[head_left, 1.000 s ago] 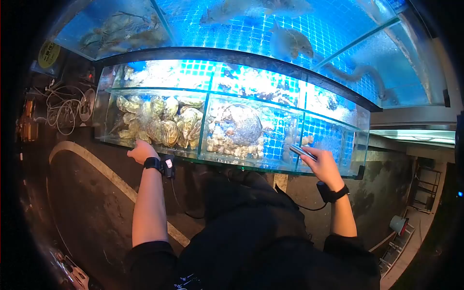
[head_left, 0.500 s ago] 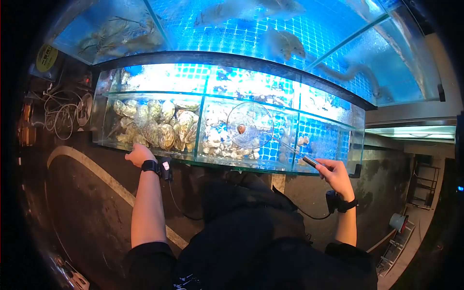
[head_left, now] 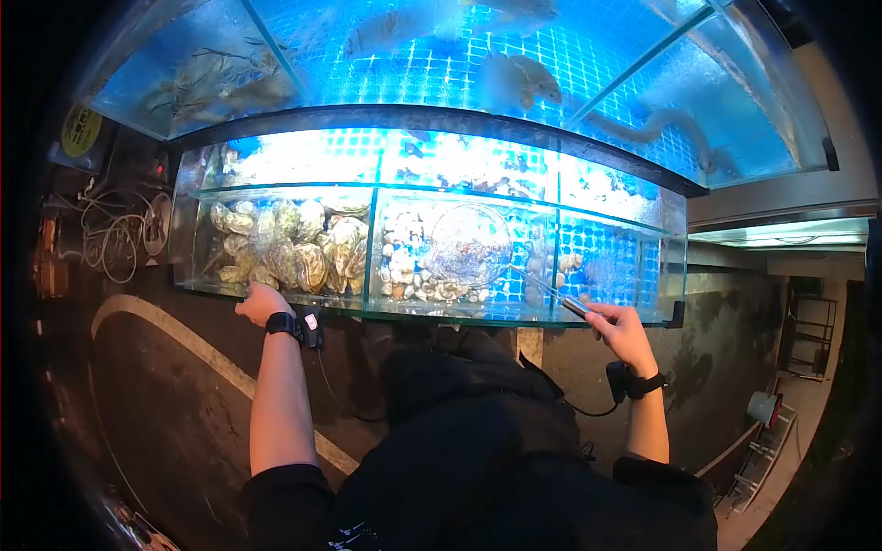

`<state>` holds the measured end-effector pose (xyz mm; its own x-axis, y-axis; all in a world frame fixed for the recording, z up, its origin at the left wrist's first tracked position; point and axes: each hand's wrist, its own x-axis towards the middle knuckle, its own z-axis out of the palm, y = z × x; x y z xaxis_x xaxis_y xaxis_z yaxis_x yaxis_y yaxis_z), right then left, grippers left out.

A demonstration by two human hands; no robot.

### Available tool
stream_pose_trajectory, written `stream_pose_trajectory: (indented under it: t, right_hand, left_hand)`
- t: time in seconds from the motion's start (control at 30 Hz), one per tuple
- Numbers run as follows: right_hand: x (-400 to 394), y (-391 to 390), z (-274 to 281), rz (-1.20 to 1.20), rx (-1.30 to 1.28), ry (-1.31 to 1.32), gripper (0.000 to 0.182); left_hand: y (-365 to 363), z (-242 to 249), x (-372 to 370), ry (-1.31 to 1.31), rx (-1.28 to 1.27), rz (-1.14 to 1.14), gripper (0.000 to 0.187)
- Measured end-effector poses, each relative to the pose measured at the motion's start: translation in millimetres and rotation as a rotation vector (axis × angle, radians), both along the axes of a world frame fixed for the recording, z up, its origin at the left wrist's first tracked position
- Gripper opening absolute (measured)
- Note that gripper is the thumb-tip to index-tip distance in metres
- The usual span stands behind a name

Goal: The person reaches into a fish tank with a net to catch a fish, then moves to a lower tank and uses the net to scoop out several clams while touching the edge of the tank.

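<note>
My right hand is closed around the handle of a wire mesh skimmer. Its round basket is over the middle compartment, at the water, above small pale shellfish; glare blurs what lies in the mesh. My left hand rests at the front rim of the glass tank, near the left end, with its fingers bent over the edge. Just behind it, a heap of large oysters fills the left compartment.
Glass dividers split the tank, and the right compartment has a blue grid floor. Behind stands a larger blue tank with fish. A coiled pale hose or cable hangs at the left. A ladder-like frame is at the right.
The skimmer and my right hand have moved slightly left in view. A small brown shell that showed in the mesh is no longer visible there. My left hand stays at the rim.
</note>
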<state>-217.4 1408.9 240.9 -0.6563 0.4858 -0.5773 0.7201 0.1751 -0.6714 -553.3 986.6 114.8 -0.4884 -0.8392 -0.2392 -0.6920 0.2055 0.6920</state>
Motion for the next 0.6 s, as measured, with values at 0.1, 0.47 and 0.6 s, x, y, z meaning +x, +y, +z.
stream_pose_trajectory:
  t: [0.1, 0.47, 0.6]
  right_hand:
    - [3.3, -0.4, -0.7, -0.016, -0.007, 0.008, 0.026]
    - [10.5, 0.0, -7.3, -0.082, -0.098, 0.047, 0.027]
    - [10.4, -0.2, -6.1, -0.09, -0.083, 0.026, 0.027]
  left_hand:
    - [0.1, 0.3, 0.3, -0.022, -0.019, -0.01, 0.06]
    - [-3.7, -6.2, -0.7, 0.003, -0.011, -0.014, 0.059]
    - [-0.8, -2.3, 0.2, 0.004, 0.004, -0.006, 0.059]
